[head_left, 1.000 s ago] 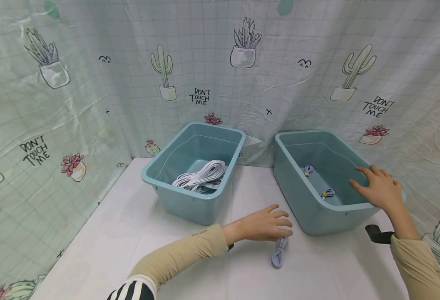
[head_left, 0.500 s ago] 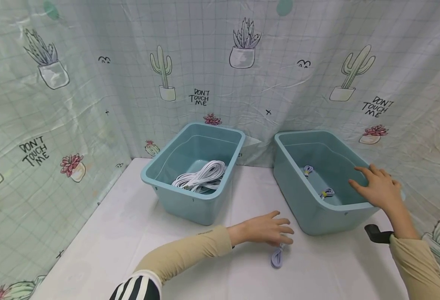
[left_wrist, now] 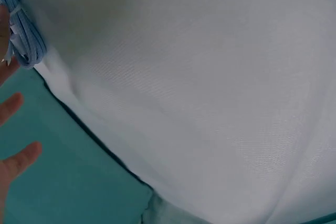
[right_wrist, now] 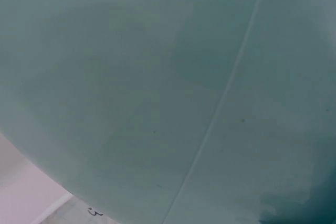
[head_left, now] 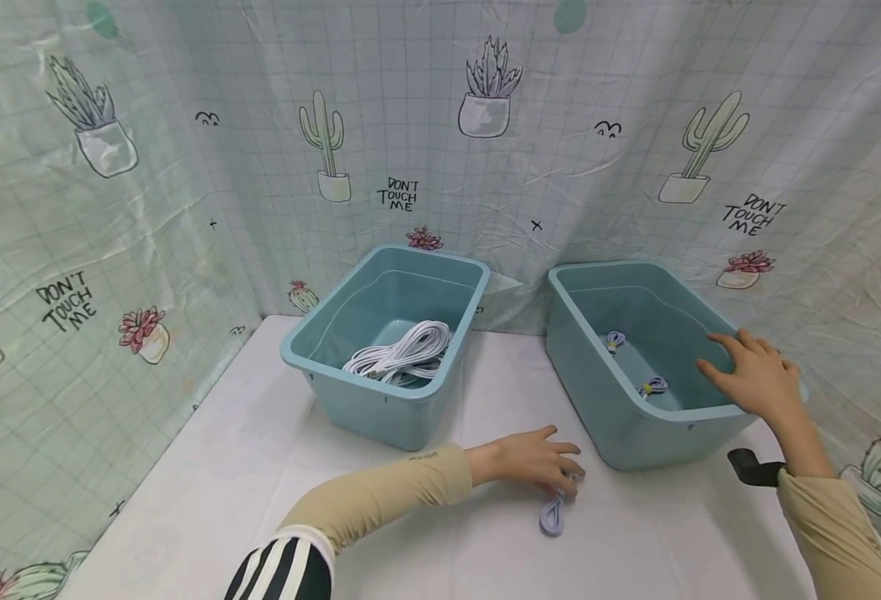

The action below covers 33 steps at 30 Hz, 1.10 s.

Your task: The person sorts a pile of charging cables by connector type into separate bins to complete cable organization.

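A small tied bundle of pale lilac cable (head_left: 552, 516) lies on the white table, in front of the right-hand bin. Over its upper end is my left hand (head_left: 533, 461), fingers loosely bent and spread, the thumb hidden from the head view. In the left wrist view the fingers (left_wrist: 21, 161) show beside the cable bundle (left_wrist: 29, 43), with two of them close against it. My right hand (head_left: 763, 375) rests at the near right corner of the right blue-green bin (head_left: 620, 437), thumb and fingers apart. Only the bin's wall (right_wrist: 157, 87) fills the right wrist view.
Inside the right bin lie two small tied cables (head_left: 653, 386). The left blue-green bin (head_left: 380, 408) contains coiled white cables (head_left: 402, 354). A cactus-print curtain (head_left: 410, 125) hangs behind the white table (head_left: 185, 467) and along its left side.
My left hand has moved a little toward the front and down over the upper end of the lilac cable bundle, covering more of it. The right hand has stayed at the bin's corner.
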Available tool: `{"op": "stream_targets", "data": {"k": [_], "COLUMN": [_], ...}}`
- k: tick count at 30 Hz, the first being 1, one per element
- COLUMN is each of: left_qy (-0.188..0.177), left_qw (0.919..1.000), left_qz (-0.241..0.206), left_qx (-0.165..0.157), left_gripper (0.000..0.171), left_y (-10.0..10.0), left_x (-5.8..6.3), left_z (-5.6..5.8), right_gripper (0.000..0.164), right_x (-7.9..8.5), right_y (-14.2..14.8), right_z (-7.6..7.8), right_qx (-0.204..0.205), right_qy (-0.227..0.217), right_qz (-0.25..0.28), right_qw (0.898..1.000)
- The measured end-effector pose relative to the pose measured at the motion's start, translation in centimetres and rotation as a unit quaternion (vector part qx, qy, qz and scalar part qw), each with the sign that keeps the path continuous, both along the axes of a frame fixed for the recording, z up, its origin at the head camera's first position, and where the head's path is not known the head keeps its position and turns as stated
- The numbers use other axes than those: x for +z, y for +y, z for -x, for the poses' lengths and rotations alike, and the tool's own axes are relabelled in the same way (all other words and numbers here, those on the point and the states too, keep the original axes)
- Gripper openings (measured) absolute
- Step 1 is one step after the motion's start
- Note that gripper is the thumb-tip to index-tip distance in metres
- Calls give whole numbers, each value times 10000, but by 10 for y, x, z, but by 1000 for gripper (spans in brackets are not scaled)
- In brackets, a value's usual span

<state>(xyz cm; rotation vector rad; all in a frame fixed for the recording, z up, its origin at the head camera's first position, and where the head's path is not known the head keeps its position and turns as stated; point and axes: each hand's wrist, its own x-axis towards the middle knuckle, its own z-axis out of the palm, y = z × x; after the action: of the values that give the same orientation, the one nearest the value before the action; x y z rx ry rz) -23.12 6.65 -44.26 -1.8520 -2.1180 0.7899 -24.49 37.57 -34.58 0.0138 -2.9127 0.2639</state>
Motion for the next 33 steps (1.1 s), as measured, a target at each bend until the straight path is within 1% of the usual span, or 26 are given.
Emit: {"op": "stream_targets", "data": {"k": [2, 6, 11, 14, 19, 25, 33], "left_qy": [-7, 106, 333, 384, 275, 336, 201], "left_qw": [10000, 9999, 9987, 9977, 9971, 9967, 9964], "left_qz": [18, -33, -321, -459, -582, -520, -579], "left_qx": [13, -18, -223, -311, -409, -520, -587], "left_gripper": [38, 40, 37, 37, 35, 27, 26], "left_y": [0, -3, -10, -14, -19, -22, -25], "left_x": [-1, -4, -10, -13, -17, -24, -22], "left_z": [1, 3, 4, 5, 5, 4, 3], "right_gripper": [64, 63, 64, 64, 62, 63, 62], "right_x": [0, 1, 1, 0, -1, -2, -1], "right_y": [0, 0, 1, 0, 0, 0, 0], "right_z": [0, 1, 1, 0, 0, -1, -1], "right_qx": [10, 43, 64, 65, 57, 52, 16], "right_qy": [10, 58, 73, 75, 87, 65, 45], "right_qz": [-5, 11, 16, 12, 7, 51, 89], "right_qw": [10000, 10000, 10000, 9999, 9999, 10000, 9999]}}
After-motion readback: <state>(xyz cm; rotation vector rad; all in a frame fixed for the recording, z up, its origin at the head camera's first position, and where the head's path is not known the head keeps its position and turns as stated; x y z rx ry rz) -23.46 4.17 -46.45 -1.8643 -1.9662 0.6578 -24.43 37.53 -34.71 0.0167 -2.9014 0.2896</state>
